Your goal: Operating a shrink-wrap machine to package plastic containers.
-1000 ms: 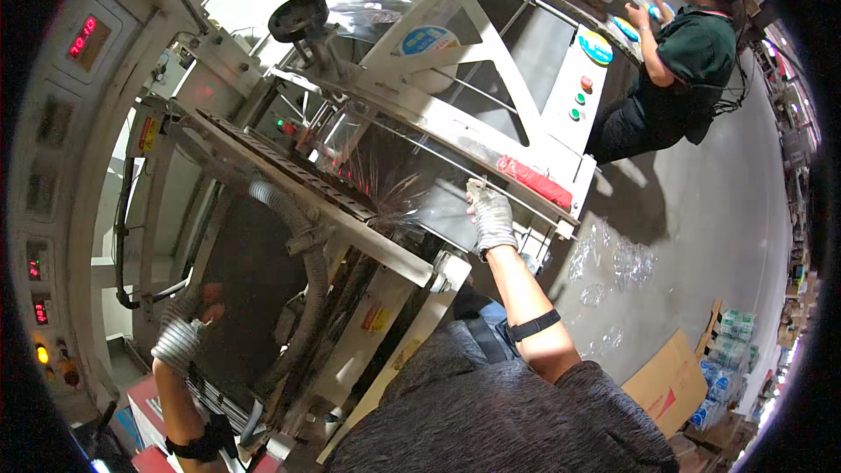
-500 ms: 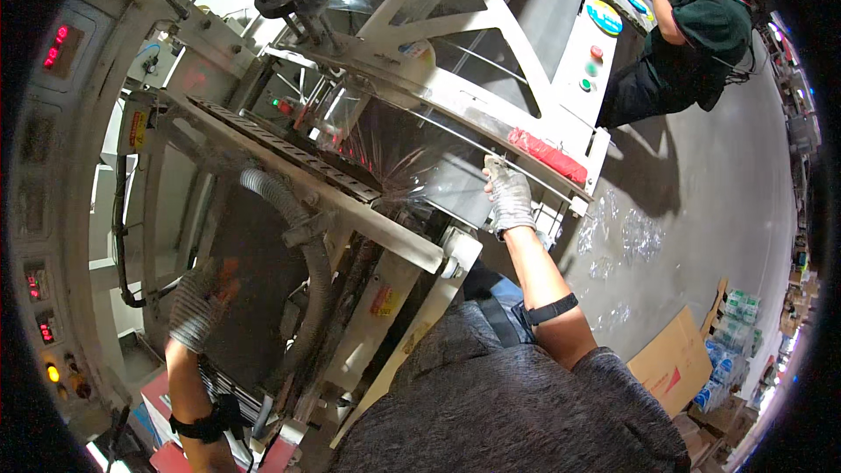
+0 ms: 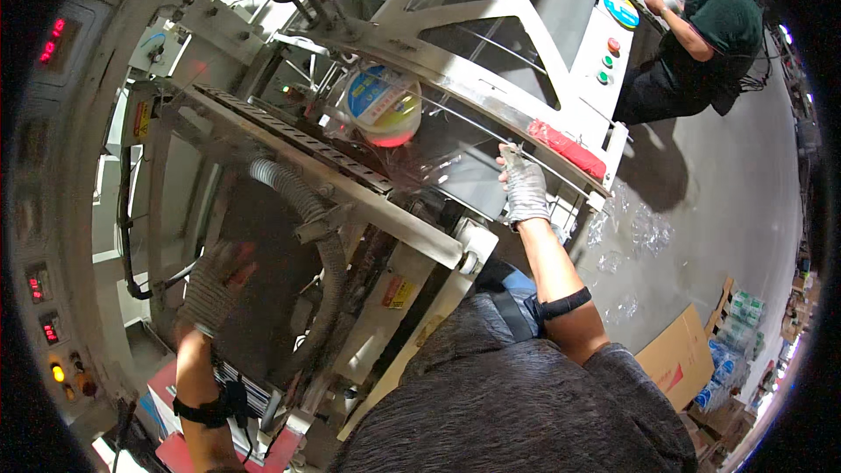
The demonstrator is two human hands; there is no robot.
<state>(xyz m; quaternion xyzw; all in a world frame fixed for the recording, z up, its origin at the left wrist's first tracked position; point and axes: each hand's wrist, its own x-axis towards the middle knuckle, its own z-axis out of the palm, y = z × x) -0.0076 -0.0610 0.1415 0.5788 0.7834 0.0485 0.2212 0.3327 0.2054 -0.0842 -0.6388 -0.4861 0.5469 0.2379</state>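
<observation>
My right hand (image 3: pixel 526 184), in a grey knitted glove with bare fingertips, is closed at the near end of a thin metal rod on the machine (image 3: pixel 385 210). What lies within its fingers is hidden. To its left, a round tub (image 3: pixel 384 108) with a blue, white and yellow label sits inside the machine, between the slotted bar and the white frame. Clear plastic film (image 3: pixel 438 168) shows between tub and hand. At the lower left my gloved left hand (image 3: pixel 215 289) is over a dark area beside a grey corrugated hose (image 3: pixel 328 254), its fingers smeared by motion.
A control panel (image 3: pixel 53 210) with red displays lines the left. A red-wrapped bar (image 3: pixel 568 149) and push buttons (image 3: pixel 607 61) are on the white frame (image 3: pixel 491 13). Another person (image 3: pixel 714 52) stands at upper right. Plastic scraps (image 3: pixel 644 232) and cardboard (image 3: pixel 674 355) lie to the right.
The labelled tub now shows plainly within the machine, where stretched film was before. My left hand has moved slightly up and right. My right hand stays at the rod.
</observation>
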